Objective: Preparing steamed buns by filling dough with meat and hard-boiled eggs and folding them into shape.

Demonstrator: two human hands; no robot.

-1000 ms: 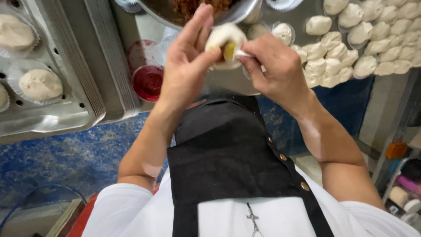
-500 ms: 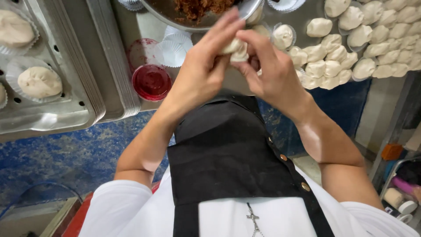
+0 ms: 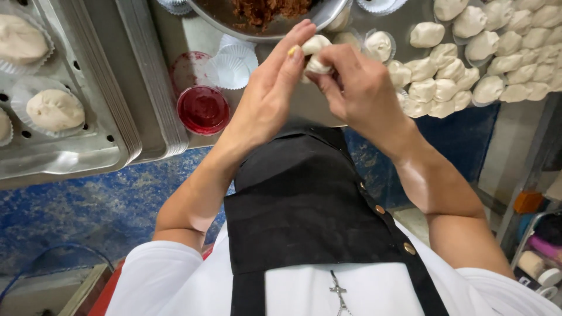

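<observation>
1. Between both hands, near the middle of the far counter, sat a small pale ball of dough [image 3: 316,54]; my left hand [image 3: 275,93] cupped it with fingers closed around it, and my right hand [image 3: 357,88] pinched its top shut.
2. Just beyond, I saw a round metal bowl of brown minced filling [image 3: 263,14].
3. Far right lay a heap of plain white dough lumps [image 3: 497,47], which I judged as work left to do.
4. Far left, a perforated metal tray [image 3: 64,152] held finished buns in white paper cups [image 3: 54,108], so I judged part done.
5. A small red sauce dish [image 3: 203,109] stood beside empty white paper cups [image 3: 237,58].
</observation>
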